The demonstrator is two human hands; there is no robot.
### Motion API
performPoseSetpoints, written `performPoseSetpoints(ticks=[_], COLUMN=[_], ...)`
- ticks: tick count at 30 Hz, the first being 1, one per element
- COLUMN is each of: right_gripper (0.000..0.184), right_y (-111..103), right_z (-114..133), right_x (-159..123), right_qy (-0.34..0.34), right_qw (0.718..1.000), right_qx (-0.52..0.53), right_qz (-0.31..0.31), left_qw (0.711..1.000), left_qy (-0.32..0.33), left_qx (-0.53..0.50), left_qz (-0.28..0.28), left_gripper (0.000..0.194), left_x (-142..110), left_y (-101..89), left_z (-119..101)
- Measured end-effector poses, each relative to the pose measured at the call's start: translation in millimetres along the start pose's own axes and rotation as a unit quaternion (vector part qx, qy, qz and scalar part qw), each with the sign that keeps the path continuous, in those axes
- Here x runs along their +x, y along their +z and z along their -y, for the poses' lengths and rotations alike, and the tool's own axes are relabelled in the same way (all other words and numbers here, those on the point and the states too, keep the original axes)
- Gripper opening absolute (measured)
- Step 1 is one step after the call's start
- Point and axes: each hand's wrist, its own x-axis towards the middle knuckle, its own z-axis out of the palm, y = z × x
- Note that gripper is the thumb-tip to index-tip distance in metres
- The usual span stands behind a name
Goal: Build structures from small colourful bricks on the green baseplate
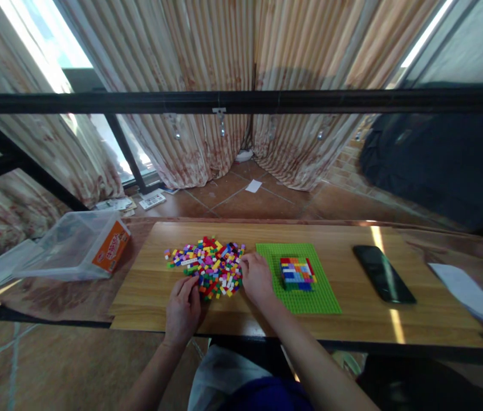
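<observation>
While loose bricks (213, 260) lie just beyond my left hand (182, 311) and left of my right hand (258, 278), I can't tell whether my fingers pinch any. Hasty raking could scatter some off the table (138, 302).

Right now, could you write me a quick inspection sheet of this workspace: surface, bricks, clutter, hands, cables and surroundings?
Surface: wooden tabletop, sunlight streaks at right.
Bricks: loose pile; built block on green board.
Clutter: phone, white paper at right; clear box at left.
Hands: left hand at the pile's near edge, right hand at its right side; anything held is too small to tell.
Cables: nothing seen.
Surroundings: curtains, black rail, tiled floor.
</observation>
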Motion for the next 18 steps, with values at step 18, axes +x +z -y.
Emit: performPoseSetpoints(ticks=[18], right_gripper=[0.037], right_y=[-62], right_z=[-73], right_x=[-99], right_qy=[0.243], right_qw=[0.851], right_qx=[0.452], right_qz=[-0.113], left_qw=[0.998], left_qy=[0.05], left_qx=[0.039], left_qz=[0.008], left_gripper=[0.027], left_x=[6], left_y=[0.0], left_z=[11])
